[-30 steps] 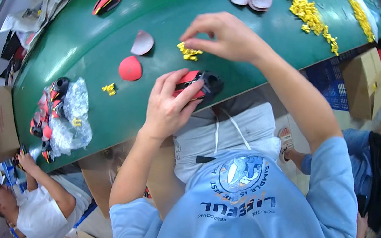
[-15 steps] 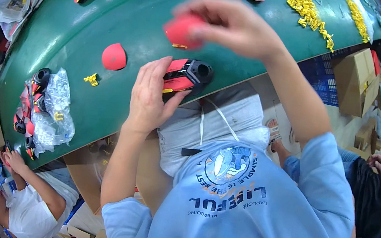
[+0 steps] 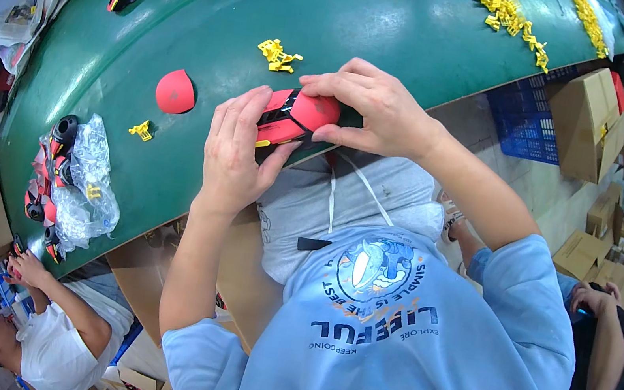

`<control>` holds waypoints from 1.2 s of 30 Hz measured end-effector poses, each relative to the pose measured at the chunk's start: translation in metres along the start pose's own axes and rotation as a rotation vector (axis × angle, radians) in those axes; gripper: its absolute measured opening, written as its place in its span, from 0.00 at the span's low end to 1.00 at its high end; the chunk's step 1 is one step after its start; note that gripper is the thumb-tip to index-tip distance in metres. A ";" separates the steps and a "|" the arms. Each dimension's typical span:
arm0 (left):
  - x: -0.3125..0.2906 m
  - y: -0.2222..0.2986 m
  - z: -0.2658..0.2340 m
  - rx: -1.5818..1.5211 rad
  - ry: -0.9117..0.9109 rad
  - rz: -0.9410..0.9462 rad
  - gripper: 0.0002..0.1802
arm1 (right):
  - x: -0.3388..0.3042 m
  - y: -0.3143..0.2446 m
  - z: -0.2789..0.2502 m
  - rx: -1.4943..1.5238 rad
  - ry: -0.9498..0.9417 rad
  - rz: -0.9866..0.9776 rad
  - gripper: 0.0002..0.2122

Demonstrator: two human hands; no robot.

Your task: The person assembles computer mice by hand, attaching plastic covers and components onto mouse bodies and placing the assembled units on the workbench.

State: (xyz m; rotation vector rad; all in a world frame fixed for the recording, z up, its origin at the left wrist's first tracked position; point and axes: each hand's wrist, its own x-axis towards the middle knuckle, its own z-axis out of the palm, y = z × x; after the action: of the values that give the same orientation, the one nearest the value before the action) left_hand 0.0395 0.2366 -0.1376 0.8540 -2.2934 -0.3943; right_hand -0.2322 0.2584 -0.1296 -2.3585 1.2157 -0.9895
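A green work table (image 3: 192, 26) curves across the workshop. At its near edge the left hand (image 3: 234, 152) and right hand (image 3: 372, 108) both clasp a red-and-black mouse body (image 3: 287, 116). Just beyond the fingers lie yellow clips (image 3: 278, 53); left of the left hand, a red shell (image 3: 175, 91).

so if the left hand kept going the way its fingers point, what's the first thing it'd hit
The left hand points up and slightly right, already touching the red and black moulded plastic shell. Past that, probably the small cluster of yellow plastic clips on the green table, though depth is unclear.
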 end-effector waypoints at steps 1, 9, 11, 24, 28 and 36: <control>0.001 0.000 0.000 0.002 -0.008 -0.008 0.44 | 0.002 0.003 0.001 0.030 -0.001 -0.019 0.26; 0.002 0.000 0.000 -0.020 -0.003 -0.015 0.44 | 0.013 -0.001 -0.018 0.081 0.126 -0.027 0.26; 0.001 0.000 0.001 -0.031 -0.001 0.001 0.44 | 0.013 0.006 -0.014 0.076 0.039 -0.041 0.27; 0.014 0.006 -0.003 0.010 -0.090 -0.002 0.41 | 0.006 0.015 -0.009 0.017 -0.111 -0.005 0.25; 0.019 0.006 0.005 0.072 -0.161 0.113 0.41 | -0.001 0.012 0.001 -0.015 -0.065 -0.044 0.23; 0.028 0.013 0.017 0.017 -0.065 -0.028 0.36 | -0.002 0.017 -0.012 0.023 -0.117 0.002 0.20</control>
State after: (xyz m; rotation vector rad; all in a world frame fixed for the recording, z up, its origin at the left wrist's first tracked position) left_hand 0.0061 0.2287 -0.1307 0.8943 -2.3500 -0.4210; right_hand -0.2513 0.2501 -0.1313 -2.3608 1.1566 -0.8476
